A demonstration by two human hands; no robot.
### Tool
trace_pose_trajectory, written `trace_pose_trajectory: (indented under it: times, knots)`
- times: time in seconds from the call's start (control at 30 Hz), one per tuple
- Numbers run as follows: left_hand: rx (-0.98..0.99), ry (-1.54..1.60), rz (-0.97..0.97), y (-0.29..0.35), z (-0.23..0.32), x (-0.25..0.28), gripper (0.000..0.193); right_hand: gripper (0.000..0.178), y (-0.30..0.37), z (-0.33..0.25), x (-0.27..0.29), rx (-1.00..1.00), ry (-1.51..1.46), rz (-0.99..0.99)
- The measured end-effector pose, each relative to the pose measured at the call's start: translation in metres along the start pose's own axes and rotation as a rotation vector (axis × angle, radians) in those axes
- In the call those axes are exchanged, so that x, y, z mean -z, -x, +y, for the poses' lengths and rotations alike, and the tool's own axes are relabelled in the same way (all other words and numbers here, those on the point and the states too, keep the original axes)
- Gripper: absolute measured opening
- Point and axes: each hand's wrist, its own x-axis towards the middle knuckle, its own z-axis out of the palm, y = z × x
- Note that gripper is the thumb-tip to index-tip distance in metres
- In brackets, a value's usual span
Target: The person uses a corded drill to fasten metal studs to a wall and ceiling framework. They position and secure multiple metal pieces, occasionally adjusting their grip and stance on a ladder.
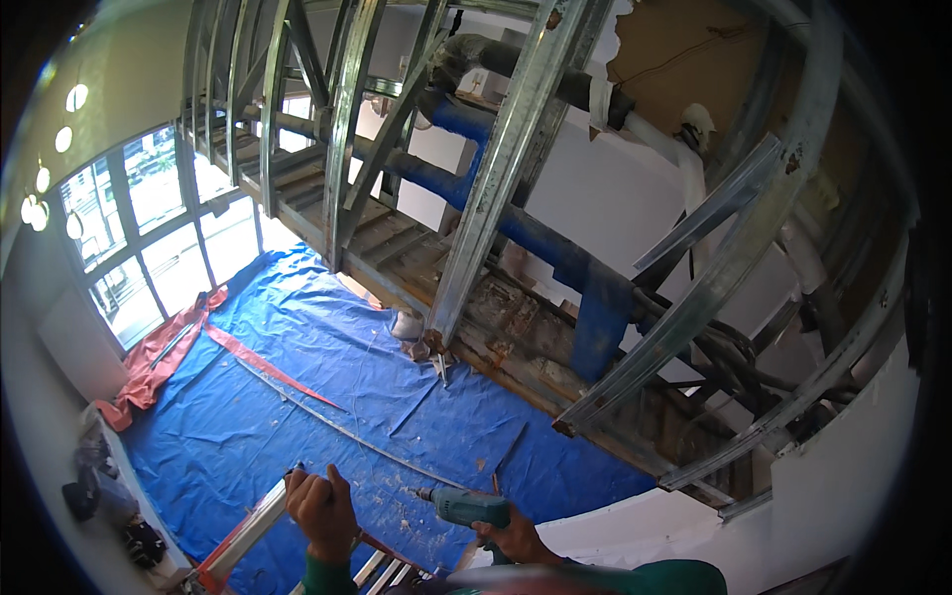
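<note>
Left hand [319, 508] clenched on ladder top [260, 524], possibly pinching something small, too blurred to tell. Right hand [511, 540] fingers grasping teal power drill [466, 508], bit pointing left, above blue tarp [297, 397] beside metal stud framing [496, 178].

- The person's left hand [319, 508] grips the top of the red-and-silver metal ladder [243, 535] at 7 o'clock.
- The right hand [513, 538] at 6 o'clock holds the teal power drill [466, 507], just right of the left hand.
- The blue plastic floor tarp [327, 397] lies below both hands.
- The silver metal stud frame [496, 188] stands beyond the tarp, toward 12 o'clock.
- The crumpled red sheet [159, 357] lies on the tarp's edge at 9 o'clock, beneath the grid-paned window [149, 228].
</note>
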Motion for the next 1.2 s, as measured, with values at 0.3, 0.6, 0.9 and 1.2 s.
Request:
trace_pose_trajectory:
  times: [0.3, 0.6, 0.9, 1.2]
  knots:
    - [-0.013, -0.024, -0.021, -0.002, -0.003, -0.001, 0.053, 0.044, 0.031, -0.088, 0.008, 0.128, -0.293, 0.057]
    - [0.013, 0.085, -0.042, 0.003, -0.009, 0.003, 0.037, 0.053, 0.045, -0.151, -0.006, 0.476, -0.659, -0.116]
    - [0.119, 0.218, -0.202, 0.002, -0.015, 0.020, 0.021, 0.051, 0.011, -0.167, -0.075, 0.480, -0.635, -0.211]
    - [0.655, 1.118, 0.036, -0.017, 0.043, 0.038, 0.063, 0.072, 0.011, -0.210, -0.135, 0.467, -0.099, -0.167]
